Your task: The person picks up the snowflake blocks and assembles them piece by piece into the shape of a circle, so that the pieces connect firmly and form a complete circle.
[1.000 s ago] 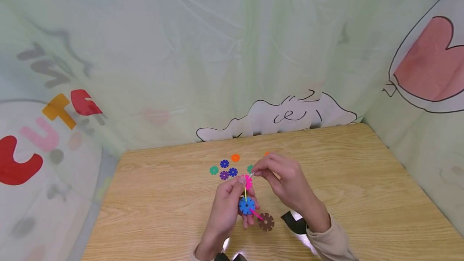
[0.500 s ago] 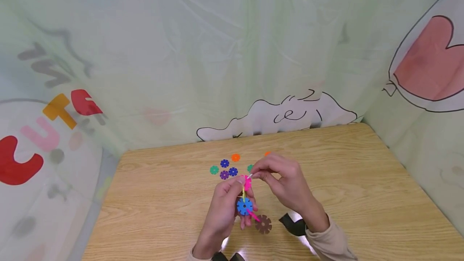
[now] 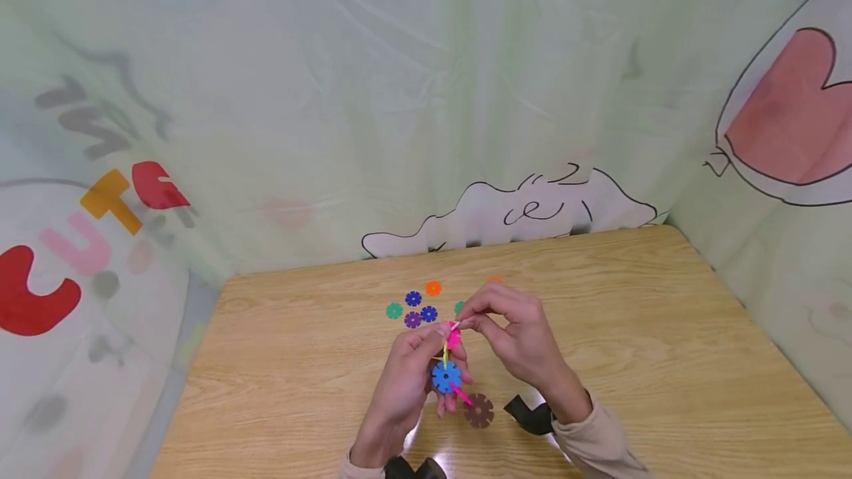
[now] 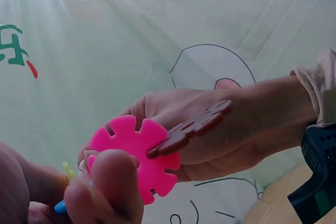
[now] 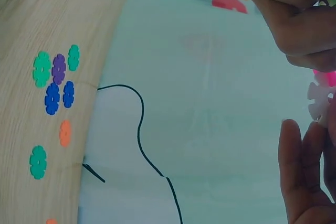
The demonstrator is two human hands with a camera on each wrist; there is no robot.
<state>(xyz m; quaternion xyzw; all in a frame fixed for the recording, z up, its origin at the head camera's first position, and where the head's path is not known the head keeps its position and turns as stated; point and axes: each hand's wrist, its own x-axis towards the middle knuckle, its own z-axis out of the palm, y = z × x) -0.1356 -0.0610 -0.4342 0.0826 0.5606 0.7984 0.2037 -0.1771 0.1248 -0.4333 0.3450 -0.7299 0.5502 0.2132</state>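
Observation:
My left hand (image 3: 399, 375) grips a chain of slotted snowflake discs between thumb and fingers. In the head view the chain has a pink disc (image 3: 454, 336) at the top, then a yellow disc (image 3: 445, 355) edge-on and a blue disc (image 3: 447, 377). Below hang a second pink disc (image 3: 461, 393), edge-on, and a brown disc (image 3: 479, 411). The left wrist view shows that pink disc (image 4: 157, 174) with the brown disc (image 4: 194, 129) in its slot. My right hand (image 3: 515, 331) pinches a white disc (image 5: 318, 100) against the upper pink disc; whether their slots interlock I cannot tell.
Loose discs lie on the wooden table (image 3: 279, 375) beyond my hands: green (image 3: 394, 310), purple (image 3: 413, 320), dark blue (image 3: 429, 313) and orange (image 3: 433, 287) among them. Another orange disc (image 3: 494, 282) is partly behind my right hand. A printed curtain (image 3: 399, 94) stands behind the table.
Both hands have shifted slightly left, and the lower end of the chain has swung left. The white disc has come closer over the upper pink disc.

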